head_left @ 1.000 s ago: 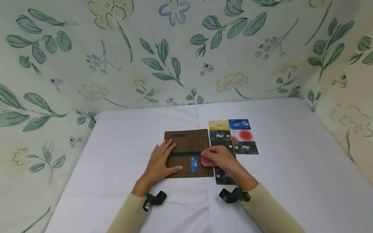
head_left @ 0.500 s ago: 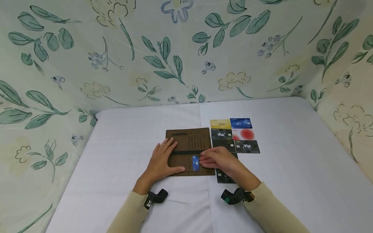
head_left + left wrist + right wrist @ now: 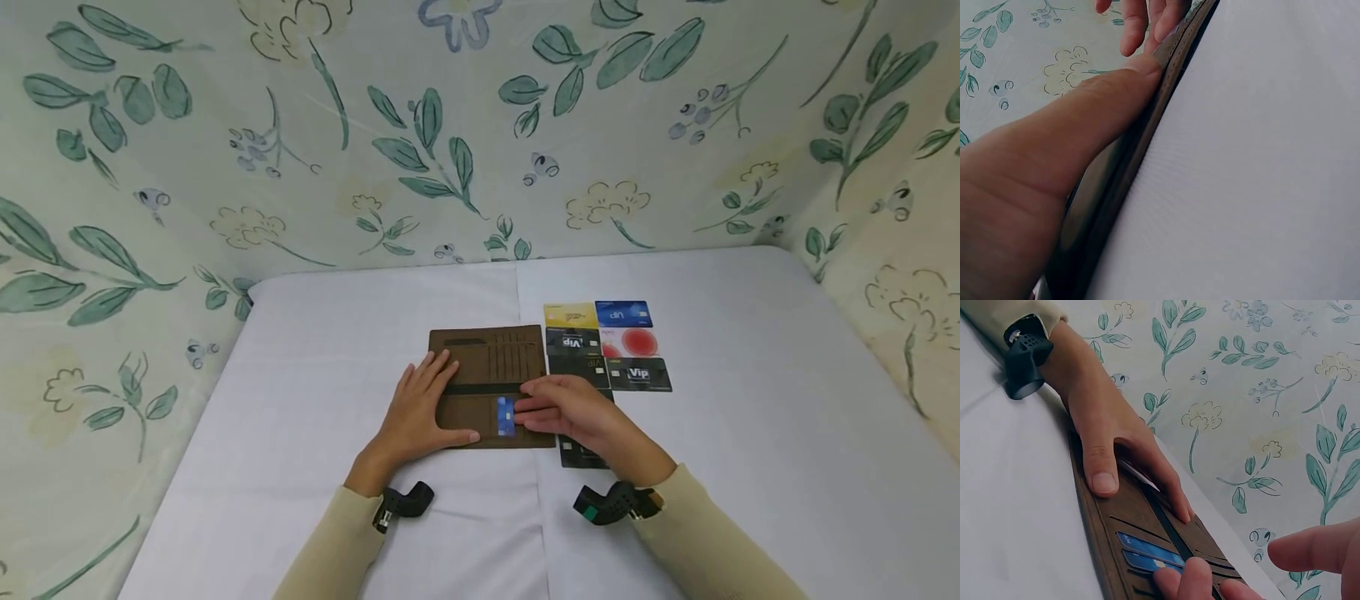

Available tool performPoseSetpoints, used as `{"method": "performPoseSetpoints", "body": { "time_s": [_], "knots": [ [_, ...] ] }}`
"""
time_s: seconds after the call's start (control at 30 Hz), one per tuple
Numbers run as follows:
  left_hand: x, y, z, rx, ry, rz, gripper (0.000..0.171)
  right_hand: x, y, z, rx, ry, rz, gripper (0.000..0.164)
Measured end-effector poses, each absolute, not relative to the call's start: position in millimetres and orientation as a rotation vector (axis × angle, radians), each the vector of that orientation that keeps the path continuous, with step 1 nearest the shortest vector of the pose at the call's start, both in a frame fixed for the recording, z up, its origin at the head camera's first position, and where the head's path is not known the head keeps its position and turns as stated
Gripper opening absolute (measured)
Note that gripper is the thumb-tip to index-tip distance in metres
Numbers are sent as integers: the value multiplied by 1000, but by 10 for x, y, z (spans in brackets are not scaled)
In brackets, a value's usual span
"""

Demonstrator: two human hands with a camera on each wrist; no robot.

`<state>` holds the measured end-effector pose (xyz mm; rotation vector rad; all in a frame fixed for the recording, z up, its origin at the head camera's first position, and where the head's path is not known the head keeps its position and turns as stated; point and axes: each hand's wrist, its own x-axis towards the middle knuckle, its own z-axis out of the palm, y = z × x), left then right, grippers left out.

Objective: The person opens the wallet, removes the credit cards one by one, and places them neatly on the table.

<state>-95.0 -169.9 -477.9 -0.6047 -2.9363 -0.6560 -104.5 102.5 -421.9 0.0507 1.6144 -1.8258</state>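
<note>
A brown wallet (image 3: pixel 472 360) lies open and flat on the white cloth, with rows of card slots along its right part. Across its left part rests my left hand (image 3: pixel 414 418), fingers spread and thumb along the near panel. A blue card (image 3: pixel 506 417) sticks partly out of a near-panel slot. Beside that card are the fingertips of my right hand (image 3: pixel 576 414), its thumb apart from the fingers. In the right wrist view, two overlapping blue cards (image 3: pixel 1147 545) sit in neighbouring slots, and the fingertips (image 3: pixel 1196 578) reach their end. The right hand covers the wallet's right edge.
Several cards lie right of the wallet: gold (image 3: pixel 570 315), blue (image 3: pixel 624 313), one with red circles (image 3: pixel 638 342), and black ones, including a Vip card (image 3: pixel 639 375). Another black card (image 3: pixel 579 452) is partly under the right forearm. A patterned cloth (image 3: pixel 450 167) stands behind the table.
My right hand has loosened slightly, its thumb and fingers spreading apart beside the blue card. The left hand stays on the wallet. The head view has shifted a little.
</note>
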Motion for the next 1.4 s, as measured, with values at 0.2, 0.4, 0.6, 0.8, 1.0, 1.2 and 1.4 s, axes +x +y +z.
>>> {"method": "performPoseSetpoints", "body": {
  "time_s": [0.2, 0.4, 0.6, 0.8, 1.0, 1.2, 1.4],
  "knots": [
    [-972, -1707, -4763, -605, -2938, -631, 112, -1066, 1020, -4223, 61, 1577, -1850, 45],
    [-964, -1715, -4749, -591, -2958, -637, 113, -1077, 1006, -4210, 77, 1551, -1846, 44],
    [-964, -1711, -4759, -587, -2962, -629, 112, -1094, 990, -4202, 113, 1524, -1824, 44],
    [-972, -1703, -4765, -589, -2960, -632, 112, -1127, 963, -4184, 124, 1543, -1791, 41],
    [-977, -1703, -4801, -595, -2962, -644, 113, -1155, 945, -4173, 141, 1565, -1750, 39],
    [-973, -1706, -4805, -594, -2970, -636, 113, -1183, 944, -4160, 140, 1554, -1728, 38],
    [-968, -1703, -4807, -588, -2971, -624, 113, -1194, 888, -4161, 82, 1747, -1618, 32]
  ]
}}
